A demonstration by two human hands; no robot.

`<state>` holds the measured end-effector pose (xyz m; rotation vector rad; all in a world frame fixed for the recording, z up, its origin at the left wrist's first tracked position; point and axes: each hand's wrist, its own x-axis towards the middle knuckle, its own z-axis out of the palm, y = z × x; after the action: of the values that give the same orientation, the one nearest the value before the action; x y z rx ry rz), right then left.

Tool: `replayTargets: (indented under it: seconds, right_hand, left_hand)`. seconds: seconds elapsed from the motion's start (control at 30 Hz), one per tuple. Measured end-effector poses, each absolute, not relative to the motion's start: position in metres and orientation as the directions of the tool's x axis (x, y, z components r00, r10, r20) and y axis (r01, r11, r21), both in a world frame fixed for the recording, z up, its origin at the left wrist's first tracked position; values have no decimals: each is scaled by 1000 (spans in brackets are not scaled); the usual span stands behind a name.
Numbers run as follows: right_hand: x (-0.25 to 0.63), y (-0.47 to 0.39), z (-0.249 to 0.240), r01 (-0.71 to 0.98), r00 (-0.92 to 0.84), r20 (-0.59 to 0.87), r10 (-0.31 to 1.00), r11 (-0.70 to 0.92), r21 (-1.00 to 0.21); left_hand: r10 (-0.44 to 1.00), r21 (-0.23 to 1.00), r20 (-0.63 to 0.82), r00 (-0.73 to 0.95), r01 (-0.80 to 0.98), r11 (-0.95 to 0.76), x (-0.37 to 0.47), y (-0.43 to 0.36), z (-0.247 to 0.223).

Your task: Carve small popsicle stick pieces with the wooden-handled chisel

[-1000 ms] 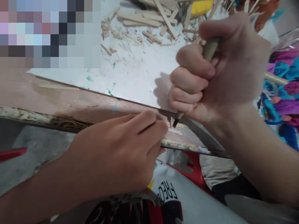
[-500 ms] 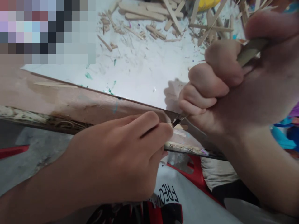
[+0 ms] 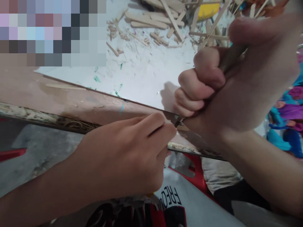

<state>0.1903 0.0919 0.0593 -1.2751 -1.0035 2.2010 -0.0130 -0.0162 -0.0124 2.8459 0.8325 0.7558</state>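
Observation:
My right hand (image 3: 208, 75) is a fist around the grey-green handle of a craft knife (image 3: 233, 58). The knife's narrow dark tip points down and left out of the bottom of the fist, right at my left fingertips. My left hand (image 3: 132, 151) is closed in a pinch at the table's front edge, thumb hidden beneath. Just past its fingertips shows a short end of a wooden craft stick (image 3: 184, 127), pressed near the blade; most of the stick is hidden by the hand.
A white board (image 3: 142, 78) with green specks covers the brown table (image 3: 68, 97). Craft sticks (image 3: 146, 20) and splinters are heaped at its back, beside a yellow object (image 3: 208, 11). Blue and purple pieces (image 3: 288, 110) lie at the right. Red plastic (image 3: 199, 171) shows below the table edge.
My right fist has moved a little left and down, bringing the knife handle with it. The blade tip stays by my left fingertips. The view has shifted slightly.

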Motion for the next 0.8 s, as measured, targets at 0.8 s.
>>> replayTargets:
  seconds: [0.8]
  right_hand:
    - [214, 66, 63, -464, -507, -360, 783, -600, -652]
  left_hand:
    - [590, 279, 392, 706, 520, -807, -17, -17, -8]
